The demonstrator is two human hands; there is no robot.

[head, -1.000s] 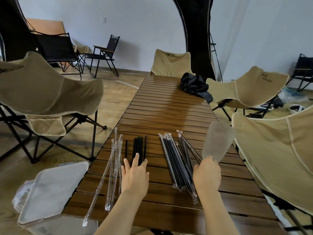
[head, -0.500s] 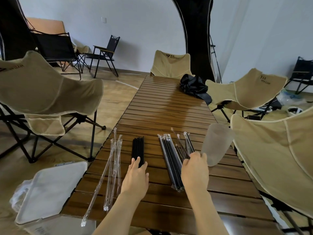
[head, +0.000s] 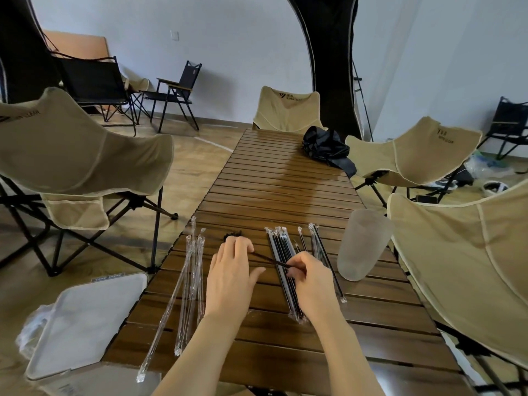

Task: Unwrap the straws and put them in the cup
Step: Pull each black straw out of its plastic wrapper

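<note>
My left hand [head: 231, 270] rests on the pile of unwrapped black straws [head: 233, 234], fingers bent over them and thumb stretched out; only the straws' far tips show. My right hand [head: 311, 278] pinches one thin black straw [head: 268, 260], which slants across the table toward my left hand's fingers. Under and beyond my right hand lies a bundle of wrapped black straws [head: 281, 250], with a few more wrapped ones [head: 323, 252] to the right. The frosted cup [head: 361, 247] stands upright at the table's right edge, apart from both hands.
Several empty clear wrappers [head: 191, 281] lie along the left side of the slatted wooden table [head: 274, 181]. A black bag [head: 325, 147] sits at the far end. Beige folding chairs [head: 80, 155] flank both sides. A white tray [head: 85, 318] sits low at the left.
My right hand moved left off the cup and over the wrapped bundle, and now pinches one straw. My left hand slid forward over the unwrapped straws.
</note>
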